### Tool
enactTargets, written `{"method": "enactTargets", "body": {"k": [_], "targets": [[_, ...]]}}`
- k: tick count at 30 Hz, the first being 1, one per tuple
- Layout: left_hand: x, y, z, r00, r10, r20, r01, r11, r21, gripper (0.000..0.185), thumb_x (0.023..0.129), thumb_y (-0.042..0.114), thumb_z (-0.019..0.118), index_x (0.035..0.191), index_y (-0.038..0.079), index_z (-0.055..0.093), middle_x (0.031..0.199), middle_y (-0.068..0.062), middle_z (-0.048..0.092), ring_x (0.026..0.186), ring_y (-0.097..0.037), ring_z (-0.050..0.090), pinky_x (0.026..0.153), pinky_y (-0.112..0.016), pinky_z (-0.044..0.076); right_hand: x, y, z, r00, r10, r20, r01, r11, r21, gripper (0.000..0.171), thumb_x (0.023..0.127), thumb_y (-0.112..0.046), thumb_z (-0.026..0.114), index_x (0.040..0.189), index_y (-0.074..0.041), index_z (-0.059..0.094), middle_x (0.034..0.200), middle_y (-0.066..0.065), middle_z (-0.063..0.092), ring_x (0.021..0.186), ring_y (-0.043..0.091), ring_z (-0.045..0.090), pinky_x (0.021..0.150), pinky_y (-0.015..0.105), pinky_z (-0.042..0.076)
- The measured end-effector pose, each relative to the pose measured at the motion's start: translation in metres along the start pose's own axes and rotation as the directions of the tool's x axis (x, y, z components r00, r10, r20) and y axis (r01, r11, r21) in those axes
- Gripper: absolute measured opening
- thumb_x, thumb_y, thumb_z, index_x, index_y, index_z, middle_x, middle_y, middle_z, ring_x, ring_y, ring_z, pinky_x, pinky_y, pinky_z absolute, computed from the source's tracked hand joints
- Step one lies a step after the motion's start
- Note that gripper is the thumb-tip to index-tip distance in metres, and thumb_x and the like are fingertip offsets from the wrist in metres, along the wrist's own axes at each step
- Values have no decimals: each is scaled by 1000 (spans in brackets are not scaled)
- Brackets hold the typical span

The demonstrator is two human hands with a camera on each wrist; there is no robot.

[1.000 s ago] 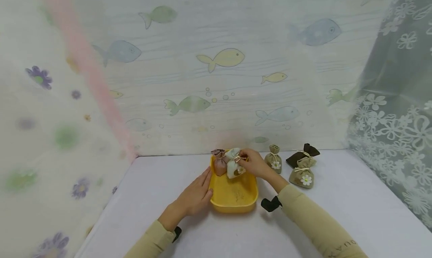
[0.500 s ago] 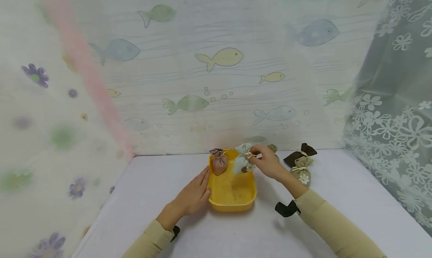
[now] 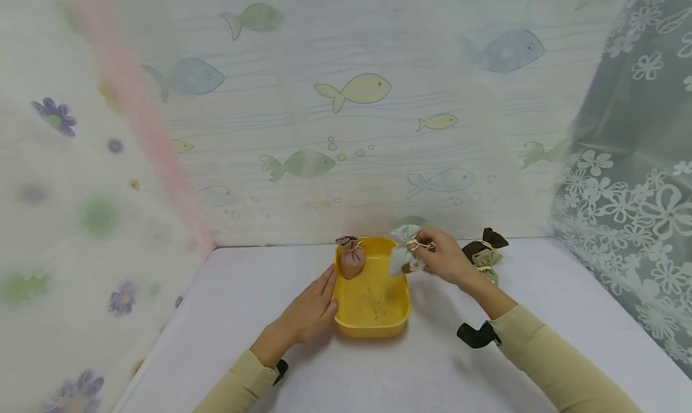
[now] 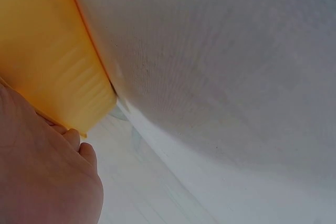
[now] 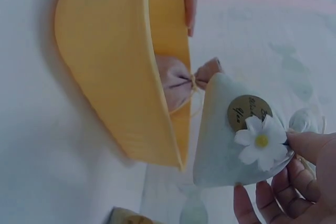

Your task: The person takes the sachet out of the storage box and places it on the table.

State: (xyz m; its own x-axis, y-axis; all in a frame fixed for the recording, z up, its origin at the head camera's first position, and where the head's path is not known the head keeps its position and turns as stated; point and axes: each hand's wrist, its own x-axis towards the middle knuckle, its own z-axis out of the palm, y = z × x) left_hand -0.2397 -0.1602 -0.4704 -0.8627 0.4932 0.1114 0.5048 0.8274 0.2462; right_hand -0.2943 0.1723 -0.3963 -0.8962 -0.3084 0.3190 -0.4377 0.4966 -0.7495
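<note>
The right hand [image 3: 446, 260] pinched a pale pouch [image 3: 402, 256] by its tied neck, holding it in the air just above the right rim of the yellow tray [image 3: 373, 326]; a white daisy [image 5: 261, 140] and a round tag [image 5: 247, 109] showed on its front. The left hand [image 3: 309, 310] lay flat with straight fingers against the tray's left wall, grasping nothing. A pink pouch [image 3: 351, 260] sat in the tray's far left corner. Behind the right hand, on the table [image 3: 243, 293], lay a tan pouch [image 3: 486, 258] and a brown pouch [image 3: 486, 240].

The round tag [image 5: 249, 113] on the pale sachet [image 5: 231, 145] bears script too blurred to read.
</note>
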Motion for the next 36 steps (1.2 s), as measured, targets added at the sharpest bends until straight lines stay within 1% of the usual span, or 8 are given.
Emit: {"method": "enactTargets", "body": {"k": [6, 12, 17, 20, 24, 27, 32, 36], "targets": [[1, 1, -1, 1000, -10, 12, 10, 1000, 6, 64, 110, 29, 35, 161, -4, 17, 172, -14, 9, 158, -26, 13, 126, -46, 19, -7, 6, -6, 1000, 16, -18, -16, 1000, -1, 14, 100, -16, 67, 102, -3, 64, 102, 11, 64, 89, 22, 57, 72, 26, 53], [1, 1, -1, 1000, -19, 23, 19, 1000, 14, 64, 110, 31, 33, 162, -3, 15, 172, -13, 6, 158, -26, 12, 126, -44, 19, -15, 16, -12, 999, 8, -47, -10, 999, -51, 12, 100, -16, 66, 102, -4, 67, 102, 10, 67, 94, 22, 60, 80, 29, 54], [1, 0, -1, 999, -24, 27, 24, 1000, 12, 64, 110, 31, 33, 162, -3, 15, 172, -12, 6, 158, -25, 12, 126, -44, 19, -23, 26, -17, 998, 11, -62, -16, 996, -88, 13, 100, -15, 67, 102, -2, 66, 101, 10, 66, 92, 22, 58, 76, 28, 52], [1, 0, 0, 999, -24, 30, 23, 1000, 7, 65, 110, 31, 33, 162, -3, 15, 172, -12, 6, 158, -25, 12, 126, -44, 19, -26, 33, -19, 996, 32, -78, -41, 993, -110, 12, 99, -14, 68, 102, -2, 65, 100, 10, 65, 89, 22, 57, 74, 27, 50], [0, 0, 0, 999, -26, 31, 25, 1000, 6, 65, 110, 32, 33, 162, -3, 15, 172, -12, 6, 158, -24, 12, 126, -44, 19, -30, 40, -21, 995, 57, -81, -67, 991, -115, 14, 98, -12, 68, 102, 1, 65, 102, 13, 66, 92, 23, 60, 76, 29, 51], [1, 0, 0, 999, -27, 29, 27, 1000, 5, 65, 110, 31, 33, 162, -4, 16, 172, -12, 6, 158, -24, 12, 126, -44, 19, -32, 44, -21, 994, 79, -76, -87, 990, -112, 16, 98, -12, 67, 103, 2, 65, 103, 15, 66, 93, 23, 60, 75, 30, 51], [1, 1, 0, 999, -33, 32, 33, 999, 3, 64, 110, 31, 33, 162, -3, 15, 172, -12, 6, 158, -24, 12, 127, -44, 18, -35, 52, -21, 992, 103, -78, -112, 987, -119, 16, 98, -12, 68, 105, 2, 65, 103, 14, 66, 91, 22, 57, 74, 30, 49], [0, 2, -1, 999, -35, 32, 35, 999, 6, 65, 110, 31, 33, 162, -2, 15, 172, -11, 5, 158, -24, 12, 127, -44, 18, -37, 57, -19, 990, 107, -92, -120, 982, -146, 18, 97, -14, 69, 105, 2, 66, 103, 14, 68, 94, 24, 60, 77, 34, 49]]}}
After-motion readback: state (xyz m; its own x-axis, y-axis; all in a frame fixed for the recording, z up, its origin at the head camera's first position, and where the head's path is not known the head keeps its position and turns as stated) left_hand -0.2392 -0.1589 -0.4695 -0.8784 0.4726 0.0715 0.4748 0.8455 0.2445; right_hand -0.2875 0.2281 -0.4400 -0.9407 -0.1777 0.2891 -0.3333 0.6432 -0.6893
